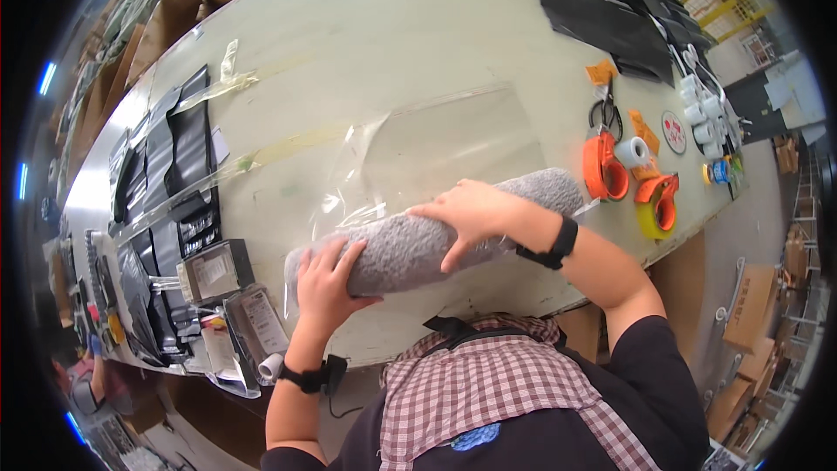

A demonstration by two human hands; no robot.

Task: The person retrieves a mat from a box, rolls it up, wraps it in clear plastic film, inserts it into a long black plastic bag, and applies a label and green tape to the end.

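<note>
A grey, fluffy rolled rug [405, 253] lies aslant across the near part of the table, its right end farther from me. Clear plastic film covers its left end, and a clear plastic bag or sheet [453, 135] spreads flat on the table behind it. My left hand [327, 283] grips the roll's left end, fingers over the top and thumb toward my side. Across the middle of the roll lies my right hand [471, 214], with fingers over the top and thumb down the near face, holding it. The underside of the roll is hidden.
Orange tape dispensers [605, 170], black-handled scissors [603, 113] and several white rolls [702, 113] sit at the right. Black plastic bags [602, 22] lie far right, others [179, 148] at left. Grey boxes [214, 272] stand near left. Another person [91, 379] is beyond the left edge.
</note>
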